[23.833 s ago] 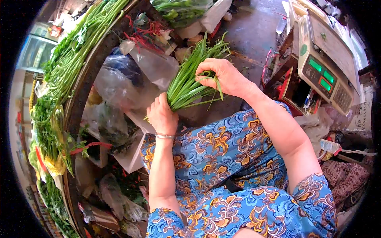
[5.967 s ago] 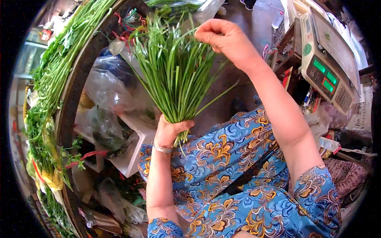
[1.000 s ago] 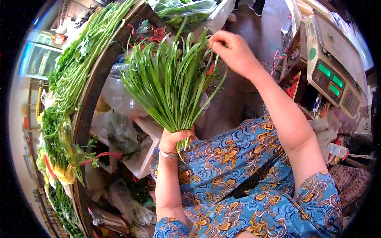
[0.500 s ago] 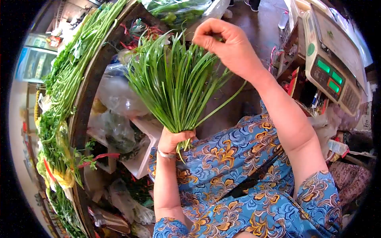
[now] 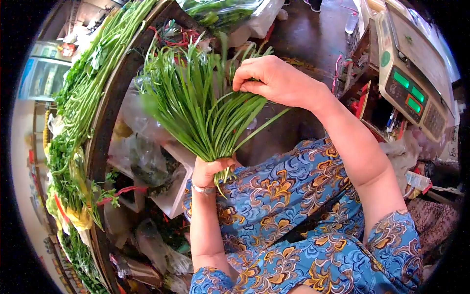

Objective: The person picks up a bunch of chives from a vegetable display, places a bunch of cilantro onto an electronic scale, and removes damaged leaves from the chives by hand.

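A bunch of long, flat green leaves that look like garlic chives (image 5: 196, 108) fans upward in front of me. My left hand (image 5: 213, 169) is wrapped round its stem ends, and a few short ends poke out below the fist. My right hand (image 5: 279, 81) is at the upper right of the bunch, thumb and fingers pinched together on some of the leaves. The leaves on that side bend toward the pinch. Exactly which leaves lie between the fingertips is partly hidden.
A shelf (image 5: 110, 93) on the left carries long green stalks (image 5: 105, 63) and leafy herbs (image 5: 63, 152). Plastic bags (image 5: 147, 161) and a white box (image 5: 181, 196) lie below it. A digital scale (image 5: 411, 88) with lit green digits stands on the right. Bagged greens (image 5: 220, 12) are at the top.
My right hand has moved down from above the leaf tips to the bunch's right side, bending the leaves there. The bunch has spread and shifted slightly left; my left hand keeps its hold.
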The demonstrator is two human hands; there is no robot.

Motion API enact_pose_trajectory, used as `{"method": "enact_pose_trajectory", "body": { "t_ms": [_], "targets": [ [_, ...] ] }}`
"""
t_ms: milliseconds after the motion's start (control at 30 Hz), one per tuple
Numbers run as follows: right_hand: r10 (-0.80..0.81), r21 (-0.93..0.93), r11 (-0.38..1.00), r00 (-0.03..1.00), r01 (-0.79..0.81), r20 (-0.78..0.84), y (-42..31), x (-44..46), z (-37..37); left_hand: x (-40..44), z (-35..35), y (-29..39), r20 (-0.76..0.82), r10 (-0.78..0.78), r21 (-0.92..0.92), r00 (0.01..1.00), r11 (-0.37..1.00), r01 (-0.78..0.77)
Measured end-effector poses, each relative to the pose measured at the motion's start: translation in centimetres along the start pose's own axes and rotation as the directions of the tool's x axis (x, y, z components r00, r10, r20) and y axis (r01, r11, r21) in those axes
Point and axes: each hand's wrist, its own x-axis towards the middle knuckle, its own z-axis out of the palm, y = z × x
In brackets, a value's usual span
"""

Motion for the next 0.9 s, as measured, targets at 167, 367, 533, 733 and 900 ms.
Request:
{"method": "enact_pose_trajectory", "body": {
  "t_ms": [167, 367, 533, 733, 900],
  "targets": [
    [0.011, 0.052, 0.999, 1.000, -0.010, -0.020, 0.3, 0.1, 0.3, -0.1, -0.3, 0.0, -0.016, -0.057, 0.023, 0.998, 0.998, 0.058],
    [0.163, 0.091, 0.983, 0.987, -0.161, -0.006, -0.5, 0.1, 0.1, -0.1, -0.1, 0.0, -0.015, -0.065, 0.015, 0.998, 0.998, 0.065],
    [0.104, 0.121, 0.988, 0.993, -0.097, -0.048, 0.3, 0.2, 0.5, 0.1, 0.2, 0.5, 0.017, -0.079, 0.097, 0.997, 0.992, 0.077],
    [0.245, 0.287, 0.935, 0.965, -0.209, -0.097, 0.1, 0.4, 0.3, 0.3, 0.0, -0.2, 0.050, -0.063, 0.080, 0.997, 0.995, 0.059],
    [0.213, 0.302, 0.942, 0.955, -0.144, -0.209, -0.2, 0.6, 0.4, 0.4, 0.5, -0.4, 0.028, -0.078, 0.015, 0.997, 0.997, 0.077]
  ]
}}
